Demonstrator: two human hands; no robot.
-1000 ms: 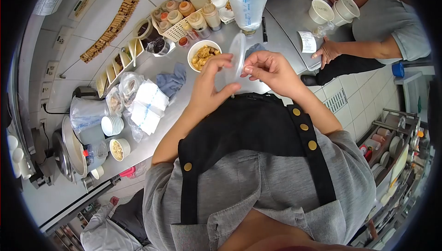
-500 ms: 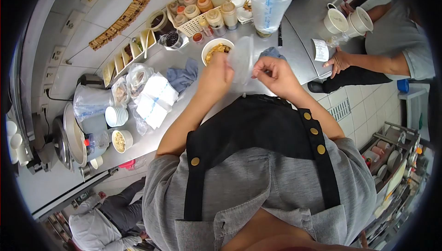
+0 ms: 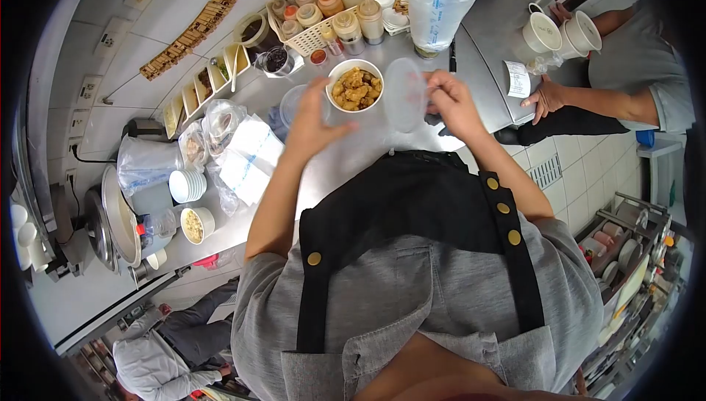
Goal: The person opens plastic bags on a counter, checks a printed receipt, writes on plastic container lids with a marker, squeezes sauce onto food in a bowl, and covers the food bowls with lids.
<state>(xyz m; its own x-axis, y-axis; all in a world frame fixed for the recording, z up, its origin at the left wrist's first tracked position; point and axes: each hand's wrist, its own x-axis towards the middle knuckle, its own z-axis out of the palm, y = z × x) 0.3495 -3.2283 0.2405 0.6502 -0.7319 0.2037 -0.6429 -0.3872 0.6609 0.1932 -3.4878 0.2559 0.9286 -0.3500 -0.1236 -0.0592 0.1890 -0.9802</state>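
Note:
In front of me stands a white paper bowl (image 3: 331,85) of browned, sauced food pieces (image 3: 358,89). My right hand (image 3: 452,107) pinches the edge of a clear plastic lid (image 3: 404,96), held upright just right of the bowl. My left hand (image 3: 312,125), blurred, is left of the bowl with thumb and fingers apart. Behind its fingers is a second clear round lid (image 3: 291,104); whether they touch I cannot tell. A blue-grey cloth there is mostly covered.
A basket (image 3: 319,36) of sauce bottles and a bagged stack (image 3: 439,15) stand at the back. Left are white paper bags (image 3: 250,158), stacked cups (image 3: 187,186) and a filled cup (image 3: 197,225). On the right, a co-worker's hand (image 3: 546,97) is near a receipt (image 3: 518,79) and white tubs (image 3: 543,33).
My left hand has moved left from the bowl and spread its fingers, uncovering the food. A second lid now shows beside it. The right hand's lid has shifted right.

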